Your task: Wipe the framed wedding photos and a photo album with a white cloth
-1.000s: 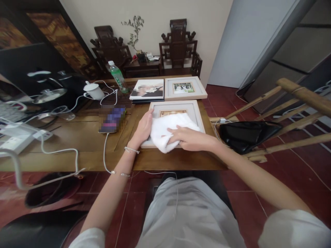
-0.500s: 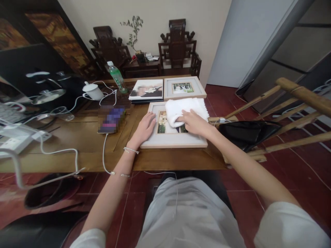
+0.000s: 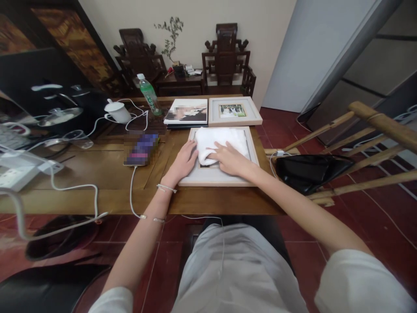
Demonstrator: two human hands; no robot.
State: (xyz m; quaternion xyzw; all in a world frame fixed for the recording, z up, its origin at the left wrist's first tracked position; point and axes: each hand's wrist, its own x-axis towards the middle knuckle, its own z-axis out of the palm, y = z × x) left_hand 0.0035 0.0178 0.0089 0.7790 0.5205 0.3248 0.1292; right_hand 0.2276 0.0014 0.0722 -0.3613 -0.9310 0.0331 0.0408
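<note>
A picture frame (image 3: 224, 179) with a pale wooden border lies flat near the table's front edge, its photo mostly covered by a folded white cloth (image 3: 224, 138). My right hand (image 3: 230, 158) presses on this cloth with fingers spread over it and part of the fold caught under the hand. Along the frame's left border rests my left hand (image 3: 186, 160), its fingers stretched out and holding nothing. Just behind lies a second picture frame (image 3: 252, 114), and a photo panel (image 3: 185, 111) sits on a dark flat item to its left.
A phone (image 3: 142, 150) on a white cable lies left of my left hand. Farther left are a green-labelled bottle (image 3: 150, 96), a white lidded cup (image 3: 117, 113), a clear plastic cup (image 3: 78, 140) and a power strip (image 3: 22, 174). A bamboo chair (image 3: 381, 124) holding a black bag (image 3: 312, 171) stands right.
My right hand and the white cloth have moved left across the frame, covering most of its photo and baring the right border. My left hand stays at the left border.
</note>
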